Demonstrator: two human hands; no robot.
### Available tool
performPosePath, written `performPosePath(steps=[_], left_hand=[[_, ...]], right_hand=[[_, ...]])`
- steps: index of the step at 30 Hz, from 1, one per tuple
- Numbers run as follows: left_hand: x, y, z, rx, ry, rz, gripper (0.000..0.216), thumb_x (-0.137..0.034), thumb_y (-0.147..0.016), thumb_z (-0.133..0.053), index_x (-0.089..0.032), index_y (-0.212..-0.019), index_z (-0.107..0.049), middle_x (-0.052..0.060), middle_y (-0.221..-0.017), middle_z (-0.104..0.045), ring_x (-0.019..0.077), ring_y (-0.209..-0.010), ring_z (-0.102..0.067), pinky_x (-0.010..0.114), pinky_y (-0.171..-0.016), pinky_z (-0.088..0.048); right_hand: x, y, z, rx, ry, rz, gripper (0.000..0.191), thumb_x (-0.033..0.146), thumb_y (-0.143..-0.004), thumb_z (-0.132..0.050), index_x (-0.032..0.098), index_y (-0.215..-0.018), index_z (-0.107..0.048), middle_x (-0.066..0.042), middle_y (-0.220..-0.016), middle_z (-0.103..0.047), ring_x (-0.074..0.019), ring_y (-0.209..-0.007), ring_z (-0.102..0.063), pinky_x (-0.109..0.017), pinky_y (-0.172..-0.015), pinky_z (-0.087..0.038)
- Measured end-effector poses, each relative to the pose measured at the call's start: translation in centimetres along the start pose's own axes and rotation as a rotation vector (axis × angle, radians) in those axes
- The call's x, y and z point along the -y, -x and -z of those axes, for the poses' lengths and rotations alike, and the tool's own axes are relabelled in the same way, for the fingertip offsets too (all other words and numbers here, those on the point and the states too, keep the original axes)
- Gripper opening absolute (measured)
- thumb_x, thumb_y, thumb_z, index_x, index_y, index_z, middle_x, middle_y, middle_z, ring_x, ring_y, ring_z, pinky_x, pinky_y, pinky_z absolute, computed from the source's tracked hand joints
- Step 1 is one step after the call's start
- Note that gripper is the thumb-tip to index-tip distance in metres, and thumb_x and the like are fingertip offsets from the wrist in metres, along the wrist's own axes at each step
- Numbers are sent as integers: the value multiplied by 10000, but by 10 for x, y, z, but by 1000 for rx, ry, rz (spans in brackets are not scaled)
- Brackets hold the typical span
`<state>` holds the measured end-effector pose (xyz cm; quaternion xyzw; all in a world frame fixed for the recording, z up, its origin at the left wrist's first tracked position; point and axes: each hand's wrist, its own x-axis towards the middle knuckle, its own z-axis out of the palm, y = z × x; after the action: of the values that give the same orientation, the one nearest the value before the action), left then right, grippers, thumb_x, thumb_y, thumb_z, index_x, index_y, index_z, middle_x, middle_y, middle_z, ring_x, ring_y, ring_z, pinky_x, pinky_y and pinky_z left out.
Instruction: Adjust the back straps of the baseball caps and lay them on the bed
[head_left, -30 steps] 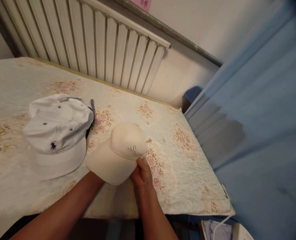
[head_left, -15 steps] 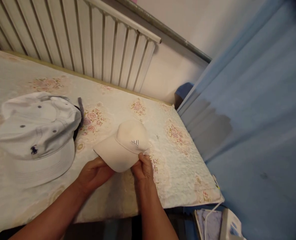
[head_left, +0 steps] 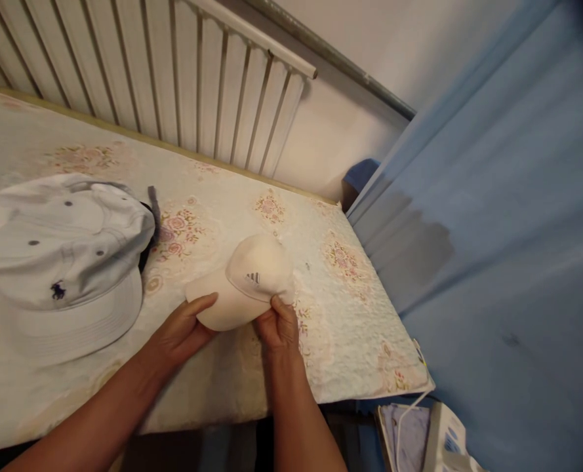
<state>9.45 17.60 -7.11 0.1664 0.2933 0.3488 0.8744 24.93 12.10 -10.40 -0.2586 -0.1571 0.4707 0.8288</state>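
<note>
A cream cap with a small striped logo rests on the flowered table cover. My left hand grips the left side of its brim, thumb on top and fingers curled beneath. My right hand pinches the brim's right side just below the crown. To the left lies a pale blue cap with a dark horse logo, untouched and apart from both hands.
A white ribbed radiator stands against the wall behind the table. A blue curtain hangs along the right. On the floor at the lower right lies a white device with a cord. The table's front edge runs just before my forearms.
My left hand came out from under the brim and now grips its left edge. The cream cap has turned slightly and shifted toward me. The view drifted right, so the blue cap sits further left.
</note>
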Motion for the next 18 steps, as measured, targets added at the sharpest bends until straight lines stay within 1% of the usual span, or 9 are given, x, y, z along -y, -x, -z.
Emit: performPosePath(steps=[2,5,7,11,13,16,18], left_hand=[[0,-1,2,-27,7,11,539,-26,-767,-623,-81,-1300,-569,136,-952,-765,261,-815,-731,340,-757,-598],[0,-2,4,-25,21,22,526,-12,-786,-572,-74,-1309,-553,140,-968,-761,250,-810,-734,345,-777,-597],[0,-2,4,-22,37,33,535,-5,-783,-569,-71,-1314,-547,148,-979,-757,253,-814,-734,351,-782,-598],[-1,0,0,-62,77,67,522,-7,-794,-562,-70,-1312,-550,153,-961,-758,260,-808,-735,346,-745,-605],[-1,1,0,-69,81,71,517,1,-798,-546,-59,-1312,-548,154,-946,-759,262,-824,-735,346,-765,-602],[1,-1,3,-49,77,78,501,3,-804,-533,-40,-1302,-549,157,-933,-759,268,-868,-731,350,-802,-595],[3,-3,5,-33,74,85,482,-9,-810,-543,-49,-1290,-559,153,-935,-760,271,-880,-729,349,-794,-597]], right_hand=[[3,-2,0,-37,-14,3,533,123,-706,-688,119,-1229,-580,-117,-1199,-694,-219,-1173,-621,-472,-1146,-326],[10,-6,1,-83,-26,25,488,124,-735,-653,108,-1218,-586,-122,-1211,-687,-208,-1214,-592,-462,-1149,-324],[15,-8,4,-112,-44,43,452,112,-754,-624,109,-1205,-596,-118,-1217,-685,-197,-1241,-571,-455,-1146,-333],[27,-12,11,-180,-80,67,379,110,-793,-576,127,-1169,-621,-95,-1201,-697,-167,-1263,-551,-427,-1153,-331],[30,-13,13,-207,-92,79,363,116,-803,-563,129,-1160,-628,-97,-1203,-696,-158,-1272,-541,-413,-1160,-320],[28,-11,10,-212,-98,82,367,132,-807,-555,125,-1166,-626,-104,-1217,-687,-166,-1279,-534,-424,-1166,-310],[23,-7,6,-182,-88,39,386,160,-806,-562,121,-1187,-612,-111,-1218,-685,-190,-1271,-542,-464,-1161,-308]])
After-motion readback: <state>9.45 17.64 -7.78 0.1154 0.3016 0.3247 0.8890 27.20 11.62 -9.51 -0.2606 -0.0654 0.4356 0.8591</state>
